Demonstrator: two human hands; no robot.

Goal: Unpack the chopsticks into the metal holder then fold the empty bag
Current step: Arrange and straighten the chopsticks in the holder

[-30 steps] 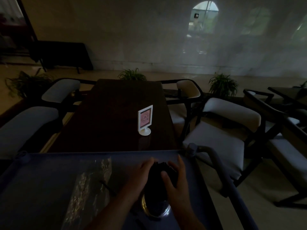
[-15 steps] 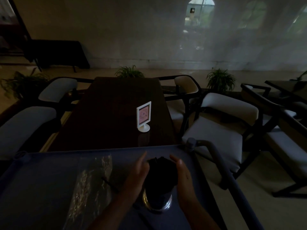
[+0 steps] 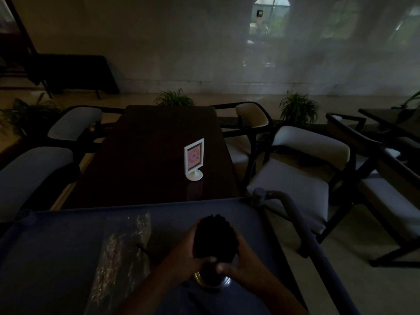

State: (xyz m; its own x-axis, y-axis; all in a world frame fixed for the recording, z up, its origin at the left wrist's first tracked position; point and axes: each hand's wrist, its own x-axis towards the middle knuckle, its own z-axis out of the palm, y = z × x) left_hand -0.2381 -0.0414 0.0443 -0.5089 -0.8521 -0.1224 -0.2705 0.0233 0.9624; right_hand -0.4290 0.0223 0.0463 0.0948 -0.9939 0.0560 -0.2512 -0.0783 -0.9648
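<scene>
Chopsticks [image 3: 214,238] stand in a big dark bunch, tips up, inside the metal holder [image 3: 212,281]. The holder is shiny and round and sits at about 6 o'clock on the grey-blue bench [image 3: 56,258], close to the person. Only its rim shows below the hands.

Both hands are wrapped around the bunch. The left hand [image 3: 186,253] presses on it from 9 o'clock, and the right hand [image 3: 241,258] presses from 3 o'clock. Each grip is clenched on the chopsticks, with the thumbs close together at the front, just above the holder's rim.

The empty bag [image 3: 122,248] lies flat on the bench at 9 o'clock from the holder. It is clear and crinkly and a little shiny. It is near the left arm but not touching the hands. One thin dark stick [image 3: 142,248] seems to lie by the bag's right edge, but the room is too dark to be sure.

Past the bench, at 12 o'clock, a long dark table [image 3: 147,155] stretches away. A small white sign stand [image 3: 193,159] stands upright on it. Chairs with pale cushions [image 3: 295,180] sit at both sides of that table. Green plants [image 3: 297,109] grow by the far wall.
</scene>
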